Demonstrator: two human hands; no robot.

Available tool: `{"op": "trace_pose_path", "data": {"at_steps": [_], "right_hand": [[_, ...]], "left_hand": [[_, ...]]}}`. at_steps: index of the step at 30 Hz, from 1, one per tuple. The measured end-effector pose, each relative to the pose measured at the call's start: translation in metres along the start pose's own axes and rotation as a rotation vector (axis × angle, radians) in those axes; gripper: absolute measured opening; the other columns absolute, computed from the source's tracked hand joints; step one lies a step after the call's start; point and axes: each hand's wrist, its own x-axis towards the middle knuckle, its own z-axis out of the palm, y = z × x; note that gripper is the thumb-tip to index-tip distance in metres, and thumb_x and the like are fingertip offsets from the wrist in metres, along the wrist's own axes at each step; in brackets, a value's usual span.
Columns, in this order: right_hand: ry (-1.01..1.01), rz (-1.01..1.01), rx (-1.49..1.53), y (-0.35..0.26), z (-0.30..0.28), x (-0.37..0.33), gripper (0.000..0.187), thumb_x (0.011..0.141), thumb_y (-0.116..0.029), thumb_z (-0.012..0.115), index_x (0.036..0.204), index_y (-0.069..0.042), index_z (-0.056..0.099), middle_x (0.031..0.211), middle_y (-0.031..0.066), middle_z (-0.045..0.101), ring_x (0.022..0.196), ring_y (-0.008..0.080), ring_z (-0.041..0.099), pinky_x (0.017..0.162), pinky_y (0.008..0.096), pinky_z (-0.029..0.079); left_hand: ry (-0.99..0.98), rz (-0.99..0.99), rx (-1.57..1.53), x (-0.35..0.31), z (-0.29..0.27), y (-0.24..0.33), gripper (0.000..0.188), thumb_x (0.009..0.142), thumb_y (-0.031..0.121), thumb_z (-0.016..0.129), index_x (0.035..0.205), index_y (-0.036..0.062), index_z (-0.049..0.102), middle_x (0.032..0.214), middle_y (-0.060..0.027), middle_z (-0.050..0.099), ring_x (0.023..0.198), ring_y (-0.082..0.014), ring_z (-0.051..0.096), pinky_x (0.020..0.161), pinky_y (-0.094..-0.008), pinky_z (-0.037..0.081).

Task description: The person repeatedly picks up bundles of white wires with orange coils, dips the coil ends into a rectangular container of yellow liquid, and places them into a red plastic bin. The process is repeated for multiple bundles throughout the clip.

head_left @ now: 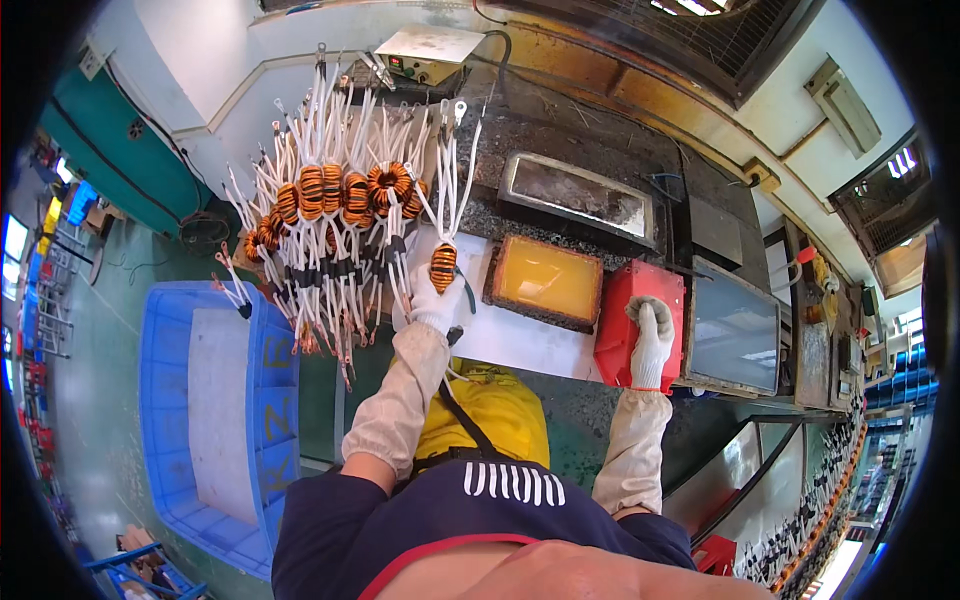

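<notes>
My left hand (437, 302), in a white glove, grips a copper-wound ring coil (443, 268) with long white leads standing up from it. This coil is at the right end of a large pile of similar coils (330, 190), whose white leads and black sleeves stick out both ways. My right hand (651, 335), also gloved, is over a red box (612, 340) with its fingers curled together. Whatever those fingers hold, if anything, is hidden.
Right of the coils lies a tray of amber liquid (548, 280). Behind it sits a metal-rimmed trough (580, 200) with a dull silvery surface. A grey glossy panel (735, 330) adjoins the red box. A blue crate (222, 420) stands on the left, and a control box (430, 52) at the back.
</notes>
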Motion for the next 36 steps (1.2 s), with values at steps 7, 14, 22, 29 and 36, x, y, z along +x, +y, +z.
{"op": "trace_pose_path", "data": {"at_steps": [7, 14, 22, 29, 36], "right_hand": [[0.004, -0.002, -0.034, 0.001, 0.000, 0.000, 0.013, 0.095, -0.008, 0.056, 0.104, 0.000, 0.061, 0.098, 0.0094, 0.067, 0.087, 0.0173, 0.065, 0.083, 0.0322, 0.053], [0.014, -0.001, -0.034, 0.000, 0.000, 0.001, 0.013, 0.095, -0.008, 0.056, 0.104, 0.000, 0.061, 0.097, 0.0088, 0.066, 0.087, 0.0165, 0.064, 0.082, 0.0322, 0.053], [0.021, -0.011, -0.015, 0.001, 0.002, 0.008, 0.012, 0.095, -0.009, 0.056, 0.102, -0.001, 0.062, 0.097, 0.0089, 0.066, 0.086, 0.0171, 0.064, 0.081, 0.0320, 0.053], [0.021, -0.015, -0.015, 0.000, 0.005, 0.007, 0.014, 0.095, -0.009, 0.056, 0.104, -0.001, 0.062, 0.098, 0.0087, 0.067, 0.086, 0.0168, 0.064, 0.080, 0.0320, 0.052], [0.023, -0.004, -0.009, 0.001, 0.003, 0.007, 0.013, 0.095, -0.008, 0.056, 0.104, -0.001, 0.062, 0.098, 0.0090, 0.067, 0.087, 0.0173, 0.064, 0.081, 0.0327, 0.053]], "left_hand": [[0.073, 0.021, 0.025, 0.003, 0.013, -0.018, 0.051, 0.069, 0.017, 0.080, 0.112, 0.0064, 0.055, 0.120, -0.0144, 0.053, 0.111, -0.0332, 0.053, 0.095, -0.0403, 0.044], [0.057, -0.067, -0.063, 0.004, 0.016, -0.017, 0.051, 0.069, 0.017, 0.081, 0.113, 0.0067, 0.057, 0.123, -0.0133, 0.052, 0.111, -0.0306, 0.055, 0.096, -0.0373, 0.045], [0.083, 0.042, -0.143, -0.001, 0.015, -0.017, 0.052, 0.072, 0.012, 0.079, 0.117, 0.0044, 0.055, 0.117, -0.0101, 0.056, 0.102, -0.0231, 0.060, 0.090, -0.0327, 0.048], [0.018, 0.006, -0.354, -0.002, 0.010, -0.016, 0.055, 0.073, 0.009, 0.078, 0.122, 0.0040, 0.052, 0.101, -0.0051, 0.061, 0.088, -0.0136, 0.061, 0.080, -0.0291, 0.051], [0.002, -0.013, -0.307, 0.001, 0.010, -0.025, 0.054, 0.072, 0.011, 0.078, 0.120, 0.0052, 0.053, 0.097, -0.0045, 0.062, 0.084, -0.0133, 0.061, 0.080, -0.0290, 0.051]]}}
